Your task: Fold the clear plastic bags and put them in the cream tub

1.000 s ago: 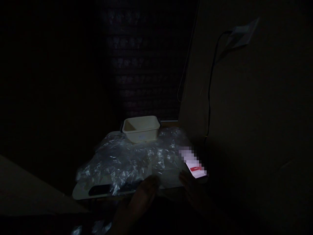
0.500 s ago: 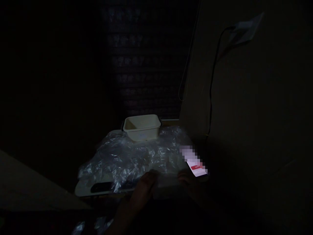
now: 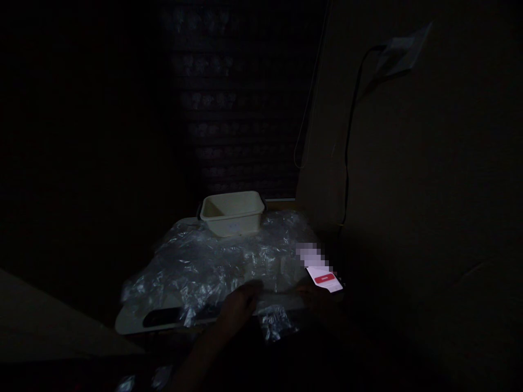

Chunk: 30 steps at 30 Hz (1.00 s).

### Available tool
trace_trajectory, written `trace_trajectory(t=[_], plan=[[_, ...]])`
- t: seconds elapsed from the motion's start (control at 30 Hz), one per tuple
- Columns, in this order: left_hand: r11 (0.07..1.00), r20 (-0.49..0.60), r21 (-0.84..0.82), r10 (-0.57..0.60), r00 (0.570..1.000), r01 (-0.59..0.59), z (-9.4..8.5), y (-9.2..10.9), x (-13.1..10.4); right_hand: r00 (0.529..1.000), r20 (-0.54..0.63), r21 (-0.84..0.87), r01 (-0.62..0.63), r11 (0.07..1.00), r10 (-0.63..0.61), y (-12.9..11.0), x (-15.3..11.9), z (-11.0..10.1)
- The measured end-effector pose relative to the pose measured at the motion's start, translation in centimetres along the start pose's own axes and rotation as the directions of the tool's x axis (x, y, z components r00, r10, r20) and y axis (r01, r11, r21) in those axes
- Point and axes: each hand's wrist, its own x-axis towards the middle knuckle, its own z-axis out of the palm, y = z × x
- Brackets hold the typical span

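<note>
Crinkled clear plastic sheets (image 3: 196, 267) are spread over a small light-coloured table (image 3: 133, 321). My left hand (image 3: 239, 306) is closed on the near part of the plastic at the table's front edge. My right hand (image 3: 312, 296), very dark, is at the same plastic a little to the right; its fingers are hard to make out. Between the hands the plastic is stretched, and a shiny piece (image 3: 278, 325) hangs below the edge. A cream rectangular tub (image 3: 232, 218) stands upright on the far side of the sheets.
A phone with a lit screen (image 3: 324, 277) lies just beyond my right hand. A black cable (image 3: 348, 147) runs down the right wall from a socket (image 3: 402, 51). Shiny scraps (image 3: 161, 375) show low at the left. Dark blinds (image 3: 245, 125) hang behind.
The view has shifted slightly, so the table and tub sit a little further left. A shiny piece of plastic now hangs below the edge between my hands.
</note>
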Motion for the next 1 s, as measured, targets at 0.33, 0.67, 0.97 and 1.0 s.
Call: trace_trajectory(t=[0.33,0.67,0.97,1.0], plan=[[0.984,0.067,-0.041,-0.169,0.983,0.172,-0.7,0.7,0.3,0.996,0.011,0.027,-0.085,0.996,0.085,0.1,1.3,-0.4],[0.965,0.128,-0.044,-0.251,0.959,0.258,0.3,-0.2,1.2,0.993,0.076,-0.115,-0.077,0.990,0.086,-1.2,3.6,0.3],[0.955,0.066,0.024,-0.297,0.952,0.296,0.3,-0.1,1.5,0.995,0.090,-0.199,-0.021,0.980,0.039,-0.7,4.0,0.7],[0.945,0.070,0.038,-0.327,0.942,0.325,0.2,-0.1,1.5,0.995,0.086,-0.208,-0.024,0.978,0.042,-0.6,4.1,0.8]])
